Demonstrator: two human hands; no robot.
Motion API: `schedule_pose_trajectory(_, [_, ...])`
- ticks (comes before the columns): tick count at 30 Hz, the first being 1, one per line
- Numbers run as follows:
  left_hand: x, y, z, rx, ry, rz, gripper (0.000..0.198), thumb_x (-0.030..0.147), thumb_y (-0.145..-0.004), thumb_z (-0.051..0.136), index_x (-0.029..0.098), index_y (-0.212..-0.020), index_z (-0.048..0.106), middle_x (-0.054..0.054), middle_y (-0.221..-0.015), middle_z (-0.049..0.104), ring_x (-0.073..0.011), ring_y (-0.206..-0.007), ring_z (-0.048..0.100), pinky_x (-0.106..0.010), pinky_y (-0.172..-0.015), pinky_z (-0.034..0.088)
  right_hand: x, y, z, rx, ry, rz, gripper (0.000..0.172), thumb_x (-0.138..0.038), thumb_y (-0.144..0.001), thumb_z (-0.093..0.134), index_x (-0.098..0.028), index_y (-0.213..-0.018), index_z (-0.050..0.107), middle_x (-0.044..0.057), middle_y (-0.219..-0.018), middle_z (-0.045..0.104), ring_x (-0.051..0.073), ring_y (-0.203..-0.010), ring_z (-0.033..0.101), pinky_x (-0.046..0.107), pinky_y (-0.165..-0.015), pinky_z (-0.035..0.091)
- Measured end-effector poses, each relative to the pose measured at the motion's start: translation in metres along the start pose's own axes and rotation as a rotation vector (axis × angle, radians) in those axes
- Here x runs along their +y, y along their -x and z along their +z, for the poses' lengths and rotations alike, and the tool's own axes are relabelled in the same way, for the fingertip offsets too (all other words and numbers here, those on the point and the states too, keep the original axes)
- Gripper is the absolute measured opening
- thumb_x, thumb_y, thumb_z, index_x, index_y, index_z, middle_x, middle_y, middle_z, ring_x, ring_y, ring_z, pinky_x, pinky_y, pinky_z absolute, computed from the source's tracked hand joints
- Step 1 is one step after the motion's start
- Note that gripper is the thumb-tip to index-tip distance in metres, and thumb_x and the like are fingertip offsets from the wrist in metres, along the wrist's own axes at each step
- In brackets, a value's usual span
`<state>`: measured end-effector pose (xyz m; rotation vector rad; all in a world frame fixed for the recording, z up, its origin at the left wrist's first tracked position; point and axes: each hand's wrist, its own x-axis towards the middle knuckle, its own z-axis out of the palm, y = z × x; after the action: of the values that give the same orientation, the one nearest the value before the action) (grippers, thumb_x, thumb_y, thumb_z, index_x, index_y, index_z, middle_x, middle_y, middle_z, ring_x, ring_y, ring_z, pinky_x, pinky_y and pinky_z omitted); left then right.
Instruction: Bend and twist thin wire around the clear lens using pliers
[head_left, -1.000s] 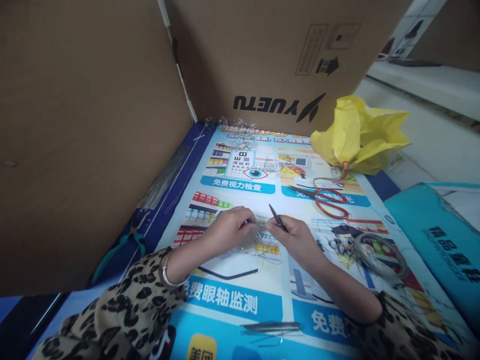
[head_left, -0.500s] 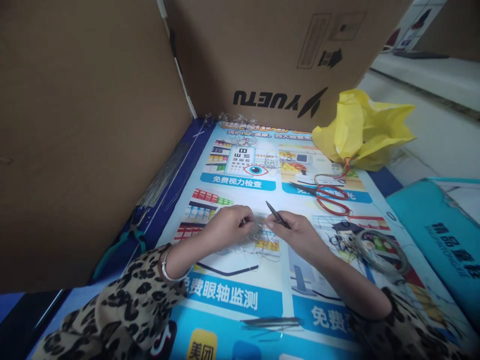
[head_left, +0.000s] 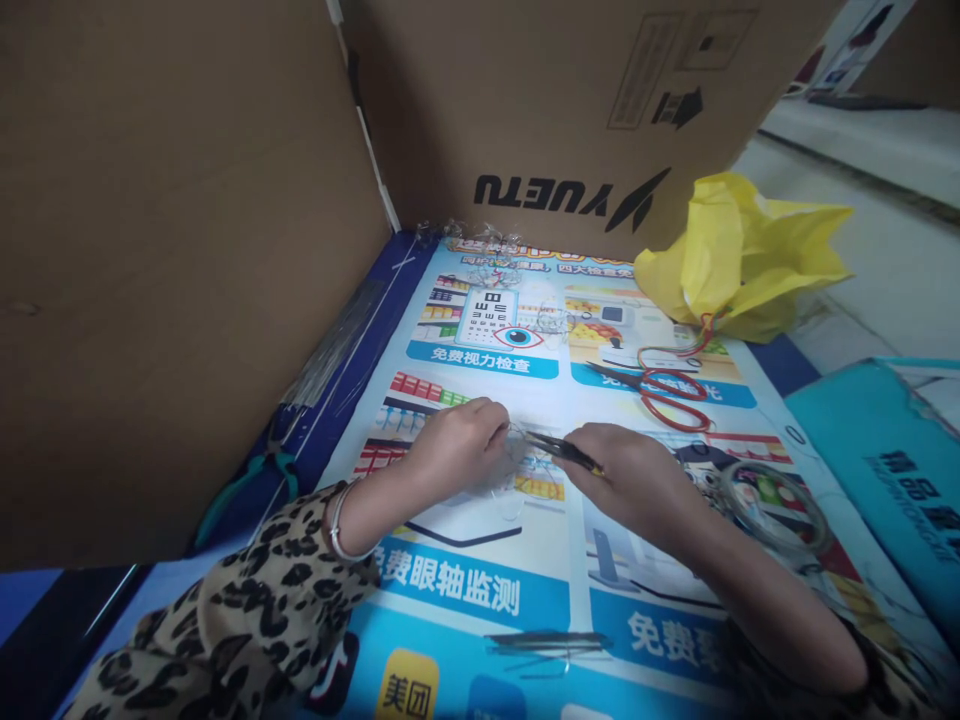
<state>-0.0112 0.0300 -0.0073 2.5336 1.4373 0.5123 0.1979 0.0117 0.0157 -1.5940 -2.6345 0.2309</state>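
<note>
My left hand [head_left: 465,440] is closed, pinching thin wire [head_left: 516,430] between thumb and fingertips; fine loops of it hang below, too faint to trace. In my right hand [head_left: 630,475] is a pair of slim dark pliers [head_left: 559,447], with a bit of yellow at the handle. Their jaws point left and reach the wire close to my left fingertips; whether they grip it, I cannot tell. Both hands are above the printed poster sheet [head_left: 570,560]. Nearer me lies a small bunch of thin dark rods or wires [head_left: 551,642].
Cardboard panels [head_left: 555,110] wall off the left and back. Red-handled scissors [head_left: 671,398], a yellow bag [head_left: 735,260], a coil of clear line [head_left: 776,505] and a teal box [head_left: 885,480] are to the right. Teal-handled pliers [head_left: 251,480] and straight wires [head_left: 330,350] lie left.
My right hand has turned over, and the pliers' tips have swung from pointing up to pointing left at the wire. My left hand stays nearly in place; the view shifts slightly.
</note>
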Motion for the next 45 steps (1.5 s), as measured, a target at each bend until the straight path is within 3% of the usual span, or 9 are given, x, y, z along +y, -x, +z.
schedule_pose_trajectory(4, [0.001, 0.000, 0.000, -0.038, -0.014, -0.010, 0.013, 0.018, -0.083, 0.043, 0.016, -0.082, 0.057, -0.004, -0.082, 0.062, -0.0171, -0.078, 0.059, -0.026, -0.067, 0.044, -0.005, 0.001, -0.004, 0.038, 0.263, -0.089, 0.013, -0.020, -0.082, 0.050, -0.021, -0.076, 0.061, 0.003, -0.073, 0.061, 0.019, -0.071, 0.053, 0.031, -0.065, 0.028])
schedule_pose_trajectory(8, [0.003, 0.001, -0.001, -0.053, -0.044, 0.004, 0.014, 0.018, -0.083, 0.043, 0.015, -0.082, 0.056, -0.005, -0.082, 0.062, -0.0175, -0.077, 0.059, -0.026, -0.065, 0.044, -0.017, -0.001, -0.012, -0.013, 0.388, -0.113, 0.014, -0.011, -0.077, 0.052, -0.020, -0.073, 0.062, 0.006, -0.072, 0.061, 0.021, -0.070, 0.052, 0.033, -0.062, 0.025])
schedule_pose_trajectory(16, [0.006, 0.005, -0.001, -0.039, -0.085, 0.052, 0.014, 0.017, -0.083, 0.041, 0.015, -0.083, 0.055, -0.006, -0.082, 0.061, -0.0172, -0.071, 0.057, -0.027, -0.059, 0.041, -0.046, -0.010, -0.034, -0.192, 0.489, -0.099, 0.017, -0.008, -0.075, 0.049, -0.016, -0.071, 0.063, 0.010, -0.072, 0.063, 0.023, -0.071, 0.055, 0.034, -0.059, 0.025])
schedule_pose_trajectory(22, [0.007, 0.005, -0.003, -0.056, -0.109, 0.053, 0.012, 0.016, -0.082, 0.042, 0.015, -0.082, 0.054, -0.005, -0.080, 0.060, -0.0170, -0.068, 0.056, -0.026, -0.056, 0.039, -0.053, -0.012, -0.035, -0.250, 0.515, -0.096, 0.018, -0.006, -0.075, 0.049, -0.016, -0.069, 0.064, 0.011, -0.072, 0.064, 0.024, -0.070, 0.058, 0.033, -0.057, 0.027])
schedule_pose_trajectory(32, [0.005, 0.003, -0.003, -0.073, -0.051, 0.028, 0.015, 0.018, -0.084, 0.041, 0.015, -0.083, 0.056, -0.006, -0.082, 0.061, -0.0182, -0.073, 0.058, -0.028, -0.062, 0.042, -0.044, 0.001, -0.033, -0.124, 0.509, -0.027, 0.019, -0.005, -0.074, 0.048, -0.016, -0.071, 0.063, 0.011, -0.071, 0.065, 0.024, -0.067, 0.058, 0.032, -0.054, 0.025])
schedule_pose_trajectory(40, [0.001, -0.004, -0.006, -0.058, 0.150, -0.056, 0.012, 0.013, -0.077, 0.047, 0.016, -0.075, 0.059, -0.002, -0.073, 0.063, -0.0141, -0.069, 0.057, -0.024, -0.062, 0.041, -0.014, 0.006, -0.010, 0.017, 0.381, 0.052, 0.014, -0.015, -0.078, 0.050, -0.018, -0.072, 0.062, 0.004, -0.068, 0.064, 0.016, -0.060, 0.056, 0.028, -0.051, 0.020])
schedule_pose_trajectory(45, [0.000, -0.005, -0.005, -0.045, 0.172, -0.101, 0.012, 0.014, -0.075, 0.049, 0.015, -0.072, 0.060, -0.002, -0.070, 0.063, -0.0138, -0.065, 0.056, -0.024, -0.059, 0.040, -0.013, 0.004, 0.003, 0.042, 0.372, 0.025, 0.014, -0.012, -0.076, 0.050, -0.018, -0.070, 0.061, 0.005, -0.067, 0.062, 0.017, -0.062, 0.055, 0.030, -0.054, 0.022])
